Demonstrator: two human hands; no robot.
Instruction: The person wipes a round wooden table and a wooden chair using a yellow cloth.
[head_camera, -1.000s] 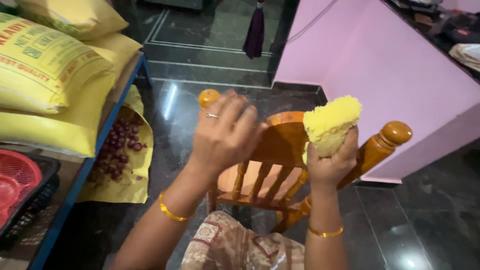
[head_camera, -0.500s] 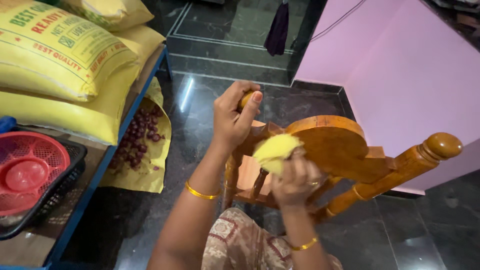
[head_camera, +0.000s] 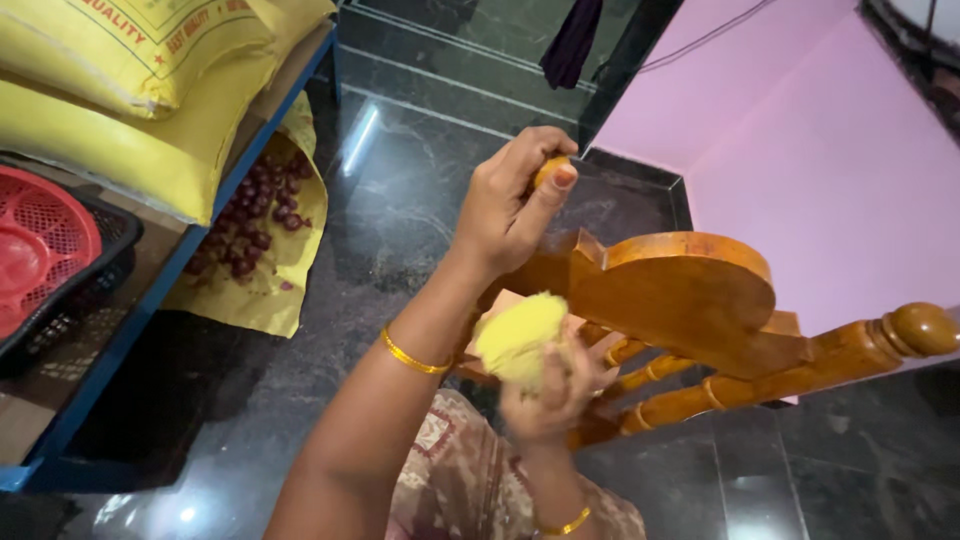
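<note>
Left hand was clamped on the round knob of the glossy orange-brown wooden chair, tilting its backrest toward the person. Right hand was closed on a fluffy yellow cleaning cloth, pressed just beside the spindles under the top rail. To wipe well: hold the knob firm, work each spindle all round (back faces were hidden). Red mesh plastic basket sat inside a black crate on the blue shelf; contents unclear. Dark red round fruits lay on a yellow sack on the floor.
</note>
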